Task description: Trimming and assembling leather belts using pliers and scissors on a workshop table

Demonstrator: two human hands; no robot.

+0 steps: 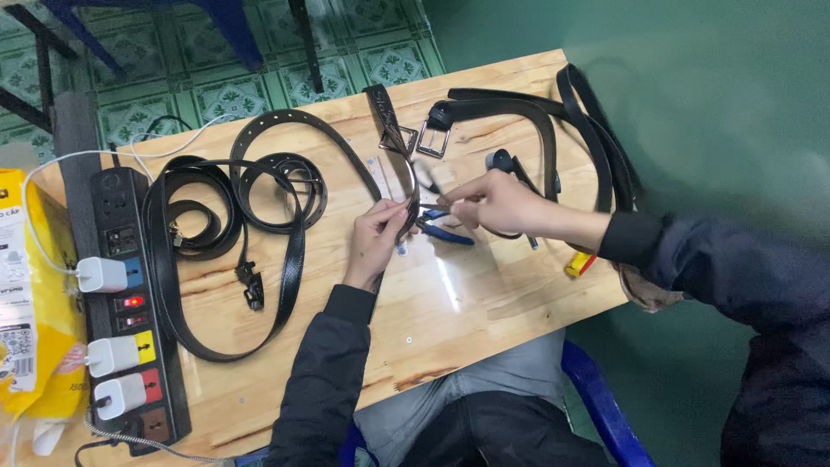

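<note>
My left hand [378, 238] pinches a dark patterned belt [388, 117] near the middle of the wooden table [450, 320]; the belt runs up to a square metal buckle [399, 138]. My right hand [497, 203] comes in from the right and holds a small thin tool against the belt, right by the left fingers. Blue-handled pliers [445, 230] lie just under both hands.
Several black belts [259, 182] lie coiled on the left and looped at the back right [553, 121]. A black power strip [130, 303] with white chargers sits on the left edge beside a yellow bag [30, 320]. A yellow-handled tool [579, 264] lies by the right edge.
</note>
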